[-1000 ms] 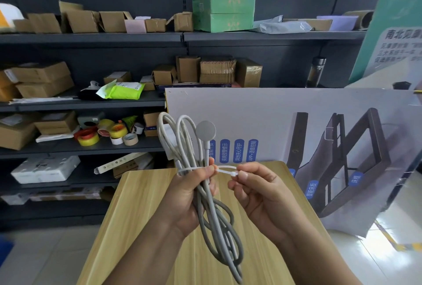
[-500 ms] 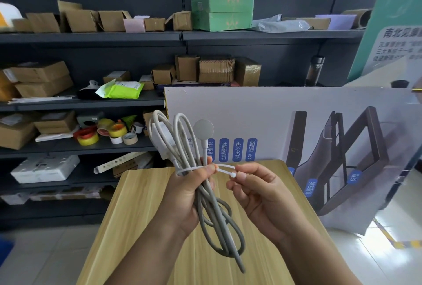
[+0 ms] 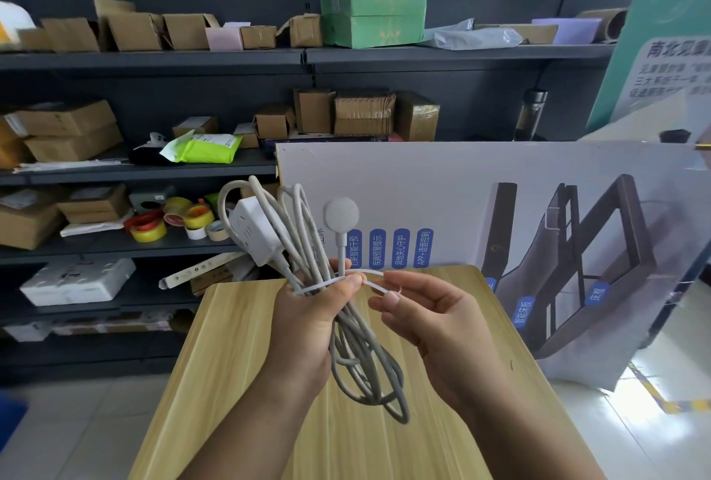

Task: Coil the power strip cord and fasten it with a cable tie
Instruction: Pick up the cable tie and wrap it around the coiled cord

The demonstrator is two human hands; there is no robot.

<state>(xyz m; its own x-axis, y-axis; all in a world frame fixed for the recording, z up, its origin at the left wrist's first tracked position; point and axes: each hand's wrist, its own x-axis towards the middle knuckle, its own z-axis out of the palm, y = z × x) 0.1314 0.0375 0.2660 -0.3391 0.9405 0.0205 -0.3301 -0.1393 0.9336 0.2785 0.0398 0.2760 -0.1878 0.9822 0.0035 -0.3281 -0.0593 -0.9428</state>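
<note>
A light wooden table [image 3: 238, 375] stands before dark shelves [image 3: 154, 58] crowded with cardboard boxes [image 3: 134, 31], a green box [image 3: 373, 14] and tape rolls [image 3: 169, 219]; a large printed board [image 3: 481, 187] leans at the table's far edge. Above the table, the left hand [image 3: 307, 320] is closed around the bundled grey cord [image 3: 358, 360], its loops hanging below the fist and rising above it beside the white strip [image 3: 256, 229] and a round flat plug [image 3: 341, 213]. A white tie [image 3: 331, 284] circles the bundle at the thumb. The right hand [image 3: 431, 321] pinches the tie's free end between thumb and forefinger, just beside the left thumb.
</note>
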